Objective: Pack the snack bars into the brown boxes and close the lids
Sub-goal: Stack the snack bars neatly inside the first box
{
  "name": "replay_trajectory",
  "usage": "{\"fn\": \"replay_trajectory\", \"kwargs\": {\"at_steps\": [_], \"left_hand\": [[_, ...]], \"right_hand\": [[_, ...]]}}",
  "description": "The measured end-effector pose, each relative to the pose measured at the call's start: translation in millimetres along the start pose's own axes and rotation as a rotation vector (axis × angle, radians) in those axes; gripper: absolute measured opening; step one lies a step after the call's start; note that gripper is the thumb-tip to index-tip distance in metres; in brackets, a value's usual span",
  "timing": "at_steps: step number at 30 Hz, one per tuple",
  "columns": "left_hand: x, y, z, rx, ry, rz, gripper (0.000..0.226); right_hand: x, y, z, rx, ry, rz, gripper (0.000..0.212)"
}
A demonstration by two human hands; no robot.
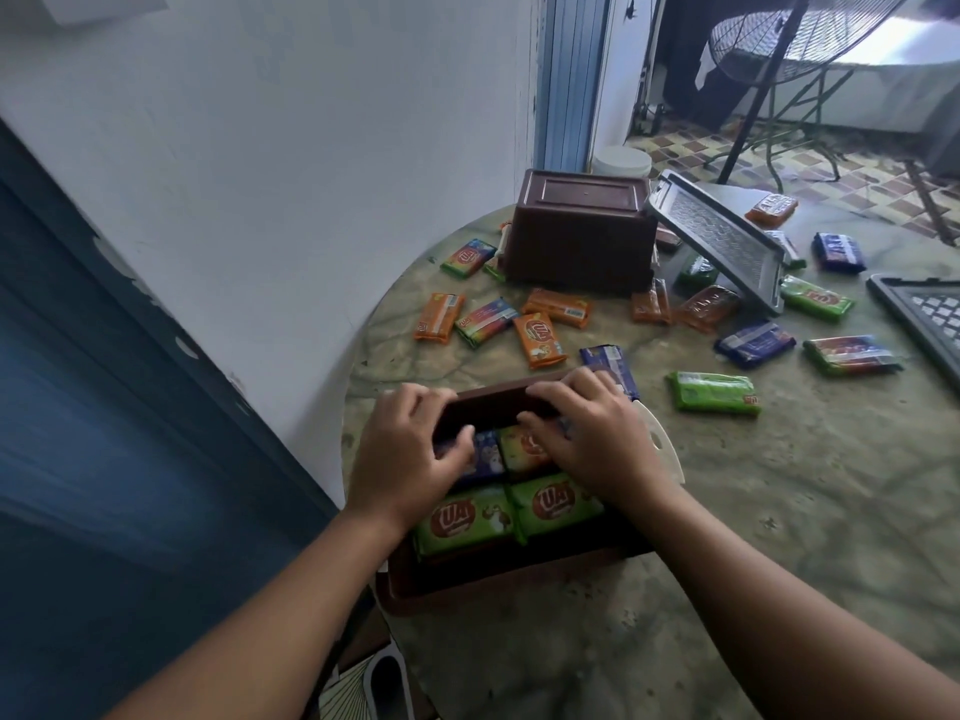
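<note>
My left hand (pixel 410 454): fingers curled over the brown box's (pixel 498 576) far rim, thumb inside.
My right hand (pixel 592 433): fingers gripping the same rim.
Box: snack bars (pixel 467 517) packed inside, on the table (pixel 727 511).

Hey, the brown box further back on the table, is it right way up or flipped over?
Flipped over. The far brown box shows its flat ribbed base on top, its opening faces the table, and snack bars lie loose around it.

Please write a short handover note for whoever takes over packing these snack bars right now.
Left hand and right hand: both grip the far rim of the near brown plastic box, fingers over the bars inside.
Done: that box holds two green-wrapped bars and more behind.
Left: many loose wrapped bars lie on the round table; the second brown box sits upside down; the grey lids are off.
</note>
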State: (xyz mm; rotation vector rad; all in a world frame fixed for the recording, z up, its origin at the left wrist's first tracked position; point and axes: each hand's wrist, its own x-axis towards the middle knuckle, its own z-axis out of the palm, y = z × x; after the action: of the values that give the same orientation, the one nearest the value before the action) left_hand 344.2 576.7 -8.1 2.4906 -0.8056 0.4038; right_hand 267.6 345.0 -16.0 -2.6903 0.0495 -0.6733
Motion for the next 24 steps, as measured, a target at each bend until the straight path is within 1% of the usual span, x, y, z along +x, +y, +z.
{"fn": "replay_trajectory", "kwargs": {"at_steps": [1, 2, 3, 4, 6, 7, 8, 9, 11, 14, 18, 24], "left_hand": [[-0.6, -1.0, -0.9, 0.036, 0.060, -0.095, 0.047], [-1.5, -2.1, -0.3, 0.081, 0.077, -0.192, 0.055], [-3.0, -2.5, 0.4, 0.117, 0.045, -0.282, 0.064], [-3.9, -4.5, 3.0, 0.127, -0.034, -0.364, 0.072], [-0.6, -9.3, 7.5, 0.074, -0.235, -0.513, 0.081], [3.6, -13.3, 9.3, 0.037, -0.306, -0.570, 0.081], [8.4, -17.6, 10.6, 0.016, -0.333, -0.601, 0.077], [12.1, -22.0, 11.7, 0.021, -0.335, -0.600, 0.071], [14.8, -27.3, 12.6, 0.071, -0.315, -0.533, 0.064], [13.3, -30.7, 11.6, 0.102, -0.322, -0.443, 0.057], [32.2, -39.9, 11.8, 0.095, -0.351, -0.402, 0.050], [73.9, -67.3, 21.7, 0.089, -0.403, -0.329, 0.050]], "right_hand": [[2.7, 1.0, -4.1, 0.002, 0.075, 0.000, 0.036], [5.5, 4.2, -7.6, -0.006, 0.091, 0.022, 0.038], [8.0, 7.7, -10.1, -0.026, 0.048, 0.065, 0.044], [11.1, 11.5, -11.1, -0.055, -0.045, 0.115, 0.053], [18.9, 16.6, -11.3, -0.138, -0.288, 0.189, 0.067], [23.8, 17.1, -11.2, -0.168, -0.382, 0.209, 0.068], [28.4, 16.8, -11.2, -0.179, -0.430, 0.229, 0.064], [32.8, 16.3, -11.7, -0.175, -0.439, 0.249, 0.058], [40.3, 16.8, -11.2, -0.172, -0.438, 0.273, 0.047], [47.1, 22.3, -7.4, -0.184, -0.465, 0.263, 0.037], [53.6, 27.4, -3.3, -0.156, -0.481, 0.278, 0.032], [60.2, 21.8, 7.3, -0.149, -0.416, 0.367, 0.031]]}}
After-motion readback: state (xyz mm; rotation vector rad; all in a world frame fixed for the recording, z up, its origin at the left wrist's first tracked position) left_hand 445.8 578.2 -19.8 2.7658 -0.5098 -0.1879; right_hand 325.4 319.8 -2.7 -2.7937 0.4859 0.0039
